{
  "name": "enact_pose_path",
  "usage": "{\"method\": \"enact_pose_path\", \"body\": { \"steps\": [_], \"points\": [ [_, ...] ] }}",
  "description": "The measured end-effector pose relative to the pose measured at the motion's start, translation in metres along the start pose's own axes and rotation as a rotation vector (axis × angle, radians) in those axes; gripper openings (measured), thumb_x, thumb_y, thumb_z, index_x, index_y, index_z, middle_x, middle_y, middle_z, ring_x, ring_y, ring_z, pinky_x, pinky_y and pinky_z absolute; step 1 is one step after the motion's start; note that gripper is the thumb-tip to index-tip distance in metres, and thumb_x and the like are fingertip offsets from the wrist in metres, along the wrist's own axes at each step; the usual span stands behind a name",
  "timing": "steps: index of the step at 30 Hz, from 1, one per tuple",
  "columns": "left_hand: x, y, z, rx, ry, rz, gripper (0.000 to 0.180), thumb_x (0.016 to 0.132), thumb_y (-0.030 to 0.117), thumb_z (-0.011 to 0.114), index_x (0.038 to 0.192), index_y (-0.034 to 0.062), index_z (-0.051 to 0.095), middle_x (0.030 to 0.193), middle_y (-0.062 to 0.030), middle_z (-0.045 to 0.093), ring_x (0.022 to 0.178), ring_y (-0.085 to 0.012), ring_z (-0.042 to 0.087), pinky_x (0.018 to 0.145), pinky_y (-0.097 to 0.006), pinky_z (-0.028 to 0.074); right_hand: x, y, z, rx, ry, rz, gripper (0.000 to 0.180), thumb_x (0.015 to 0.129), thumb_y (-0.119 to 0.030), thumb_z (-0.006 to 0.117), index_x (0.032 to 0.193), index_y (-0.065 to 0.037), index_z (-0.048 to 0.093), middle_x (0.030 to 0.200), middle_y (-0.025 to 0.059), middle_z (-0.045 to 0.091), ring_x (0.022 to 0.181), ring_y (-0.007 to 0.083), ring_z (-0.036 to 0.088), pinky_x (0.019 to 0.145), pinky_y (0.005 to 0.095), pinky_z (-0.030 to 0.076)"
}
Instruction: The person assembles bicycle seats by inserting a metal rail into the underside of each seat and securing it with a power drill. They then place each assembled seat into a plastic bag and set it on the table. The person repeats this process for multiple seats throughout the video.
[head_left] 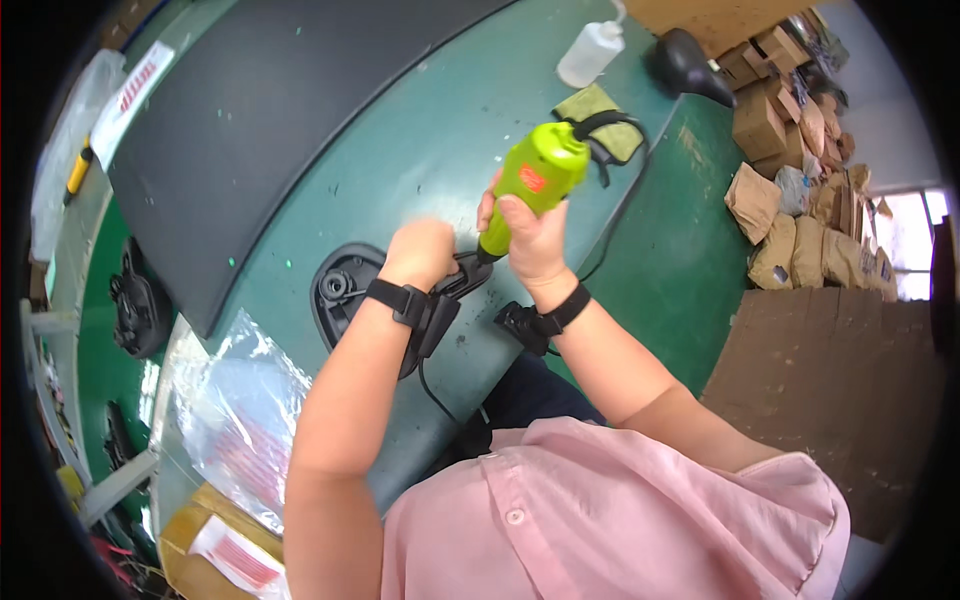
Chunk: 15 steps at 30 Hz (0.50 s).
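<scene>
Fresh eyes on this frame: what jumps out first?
The lime-green power tool, held upright in the right hand at centre, its tip down on a black plastic part lying on the green worktable. The left hand presses on that part beside the tool. A clear plastic bag lies at lower left.

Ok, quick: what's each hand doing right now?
Left hand: closed in a fist, pressing on the black plastic part on the table.
Right hand: closed around the green rotary tool, tip down at the part.
</scene>
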<state>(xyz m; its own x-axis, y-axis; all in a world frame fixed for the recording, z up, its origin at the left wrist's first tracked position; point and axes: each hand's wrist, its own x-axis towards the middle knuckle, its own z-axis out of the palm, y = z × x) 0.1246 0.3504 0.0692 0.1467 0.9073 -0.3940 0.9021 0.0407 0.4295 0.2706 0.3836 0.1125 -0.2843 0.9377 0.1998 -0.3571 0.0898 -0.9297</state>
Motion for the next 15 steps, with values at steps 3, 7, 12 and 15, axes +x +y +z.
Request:
{"method": "enact_pose_path", "body": {
  "steps": [3,7,12,15],
  "points": [
    [-0.008,-0.001,-0.006,-0.032,0.029,-0.043,0.018,0.071,0.019,0.075,0.088,0.0135,0.075,0.085,-0.0174,0.067,0.081,-0.0344,0.065,0.073,-0.042,0.051,0.005,-0.016,-0.001,0.015,-0.029,0.074,0.031,0.084,-0.021,0.066,0.103,-0.002,0.051,0.074,0.0060,0.056,0.064,0.0164,0.057,0.059,0.0293,0.048],
    [-0.017,0.017,-0.013,-0.007,0.049,-0.097,0.024,0.071,0.024,0.074,0.091,0.0114,0.074,0.088,-0.0164,0.068,0.084,-0.0336,0.065,0.074,-0.043,0.052,-0.018,-0.022,-0.025,0.114,-0.193,0.031,0.035,0.076,-0.009,0.073,0.106,-0.001,0.057,0.094,0.0037,0.064,0.082,0.0125,0.062,0.072,0.0293,0.052],
    [-0.023,0.012,0.013,-0.130,0.209,-0.137,0.029,0.074,0.037,0.070,0.089,0.0120,0.072,0.084,-0.0137,0.069,0.085,-0.0327,0.066,0.075,-0.042,0.051,0.016,-0.088,-0.035,-0.239,-0.773,-0.036,0.047,0.066,-0.024,0.082,0.103,-0.003,0.063,0.085,0.0112,0.068,0.079,0.0167,0.066,0.078,0.0284,0.051],
    [-0.030,0.047,0.005,0.194,0.084,-0.197,0.051,0.072,0.054,0.069,0.109,0.0183,0.069,0.094,-0.0108,0.069,0.096,-0.0302,0.063,0.086,-0.045,0.046,0.040,-0.081,-0.090,0.128,-0.233,0.170,0.033,0.077,-0.026,0.075,0.097,-0.002,0.063,0.077,0.0067,0.064,0.071,0.0175,0.064,0.065,0.0308,0.054]
  ]
}}
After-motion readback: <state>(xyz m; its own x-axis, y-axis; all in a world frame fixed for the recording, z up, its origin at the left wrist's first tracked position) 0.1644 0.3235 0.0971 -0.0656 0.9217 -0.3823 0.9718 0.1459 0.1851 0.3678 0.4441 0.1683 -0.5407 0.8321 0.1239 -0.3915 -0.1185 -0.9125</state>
